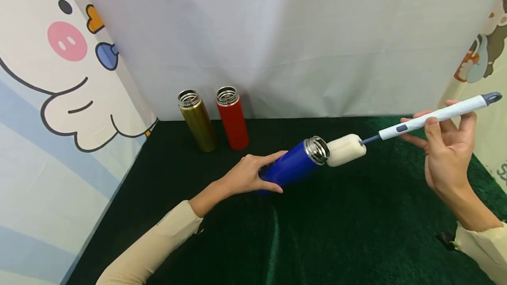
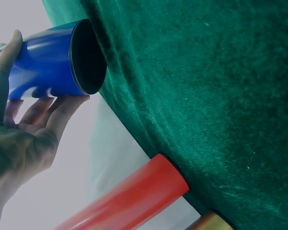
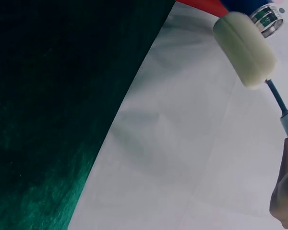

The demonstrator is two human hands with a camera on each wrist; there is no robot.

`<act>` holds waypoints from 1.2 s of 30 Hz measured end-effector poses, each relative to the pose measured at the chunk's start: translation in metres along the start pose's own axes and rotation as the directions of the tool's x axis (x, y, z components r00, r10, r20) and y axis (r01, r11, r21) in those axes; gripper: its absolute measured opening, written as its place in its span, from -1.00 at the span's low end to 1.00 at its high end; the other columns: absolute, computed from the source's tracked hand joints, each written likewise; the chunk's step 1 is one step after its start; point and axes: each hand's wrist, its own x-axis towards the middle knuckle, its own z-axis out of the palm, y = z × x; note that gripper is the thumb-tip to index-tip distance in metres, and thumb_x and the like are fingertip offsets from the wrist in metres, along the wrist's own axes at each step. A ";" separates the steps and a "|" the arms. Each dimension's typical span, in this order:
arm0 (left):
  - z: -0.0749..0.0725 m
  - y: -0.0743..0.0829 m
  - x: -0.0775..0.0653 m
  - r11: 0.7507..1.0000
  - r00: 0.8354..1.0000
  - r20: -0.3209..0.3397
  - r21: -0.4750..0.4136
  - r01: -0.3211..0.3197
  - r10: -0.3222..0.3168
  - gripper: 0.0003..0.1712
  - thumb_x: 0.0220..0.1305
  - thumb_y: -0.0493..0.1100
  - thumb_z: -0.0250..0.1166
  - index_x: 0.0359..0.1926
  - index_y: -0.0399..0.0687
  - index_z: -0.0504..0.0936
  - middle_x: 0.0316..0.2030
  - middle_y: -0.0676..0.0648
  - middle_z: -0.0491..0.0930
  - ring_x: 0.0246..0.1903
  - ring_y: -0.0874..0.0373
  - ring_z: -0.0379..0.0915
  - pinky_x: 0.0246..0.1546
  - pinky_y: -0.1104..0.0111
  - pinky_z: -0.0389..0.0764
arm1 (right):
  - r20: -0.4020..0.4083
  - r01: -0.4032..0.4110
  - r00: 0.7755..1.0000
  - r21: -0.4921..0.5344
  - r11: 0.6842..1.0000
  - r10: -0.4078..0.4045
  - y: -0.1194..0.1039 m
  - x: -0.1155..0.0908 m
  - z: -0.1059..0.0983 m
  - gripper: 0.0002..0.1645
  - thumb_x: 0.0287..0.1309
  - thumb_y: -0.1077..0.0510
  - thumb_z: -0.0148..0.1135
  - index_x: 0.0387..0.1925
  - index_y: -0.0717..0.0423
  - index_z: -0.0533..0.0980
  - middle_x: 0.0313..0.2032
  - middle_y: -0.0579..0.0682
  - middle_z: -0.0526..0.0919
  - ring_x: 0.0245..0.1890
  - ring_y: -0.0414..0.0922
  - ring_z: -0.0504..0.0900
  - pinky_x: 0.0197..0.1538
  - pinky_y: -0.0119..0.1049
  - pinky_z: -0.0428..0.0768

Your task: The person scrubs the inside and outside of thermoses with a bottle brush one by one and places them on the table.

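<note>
My left hand (image 1: 247,175) grips a blue thermos bottle (image 1: 291,166), thumb and fingers round its lower part. The bottle lies tilted, its open steel mouth (image 1: 317,150) pointing up and to the right; in the left wrist view its dark base (image 2: 90,57) appears lifted off the cloth. A bottle brush is pinched by its pale handle (image 1: 433,118) in my right hand (image 1: 451,155). Its white sponge head (image 1: 345,150) is outside the bottle, close by the mouth; whether they touch I cannot tell. Much of the right hand falls outside the right wrist view.
A gold bottle (image 1: 200,126) and a red bottle (image 1: 233,124) stand uncapped side by side at the back left. Dark green cloth (image 1: 348,232) covers the table. Behind it hangs a white curtain (image 1: 317,34), with cartoon-printed panels (image 1: 23,153) at the sides.
</note>
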 end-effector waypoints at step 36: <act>0.005 0.003 0.000 1.000 0.995 -0.104 -0.018 -0.014 0.012 0.08 0.07 0.12 0.59 0.56 0.20 0.25 0.27 -0.18 0.60 0.21 -0.08 0.61 0.23 -0.02 0.61 | -0.025 0.044 0.999 0.071 0.996 -0.042 -0.003 -0.003 0.005 -0.55 0.40 0.50 -0.03 0.25 0.34 0.19 -0.15 0.29 0.64 -0.15 0.10 0.81 -0.13 -0.10 0.77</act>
